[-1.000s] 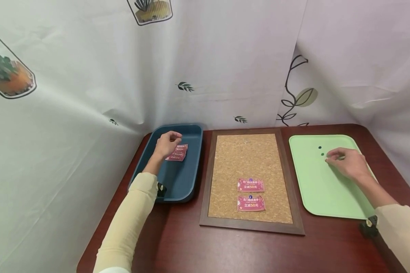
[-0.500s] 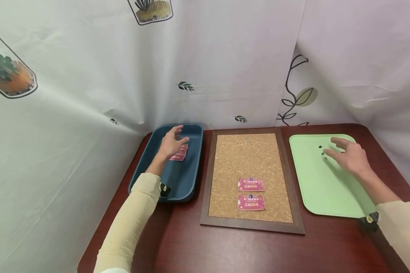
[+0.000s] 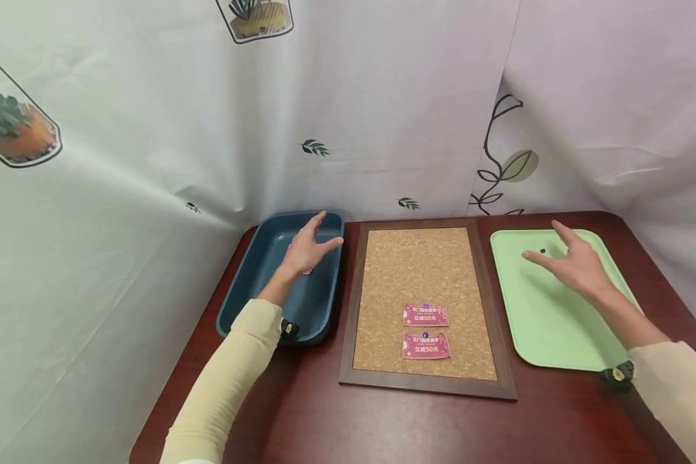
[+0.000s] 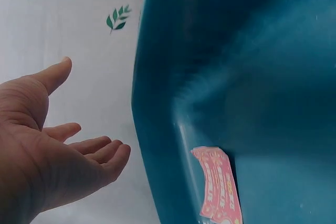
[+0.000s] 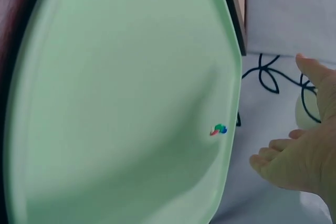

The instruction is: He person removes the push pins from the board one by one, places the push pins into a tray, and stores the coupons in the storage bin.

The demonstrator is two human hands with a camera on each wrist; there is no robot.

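My left hand (image 3: 309, 250) hovers over the blue tray (image 3: 236, 283) with thumb and fingers spread, holding nothing. Pink paper coupons (image 4: 218, 184) lie in that tray, mostly covered by the hand in the head view. Above the pale green tray (image 3: 548, 328) is my right hand (image 3: 580, 265), its thumb and fingers apart and nothing between them. A few small coloured pins (image 5: 218, 129), red, green and blue, lie together in the green tray. Two pink coupons, an upper one (image 3: 435, 316) and a lower one (image 3: 435, 348), are pinned to the cork board (image 3: 394, 277).
Between the two trays the framed board lies on a dark red table (image 3: 406, 425). A small clear object (image 3: 417, 241) sits near the board's top. Printed white cloth (image 3: 371, 116) hangs behind the table and along its left side.
Both hands have spread their fingers. The left hand has shifted right over the blue tray; the right has lifted off the pins, its fingertips now farther left. The pinned coupons stay put.
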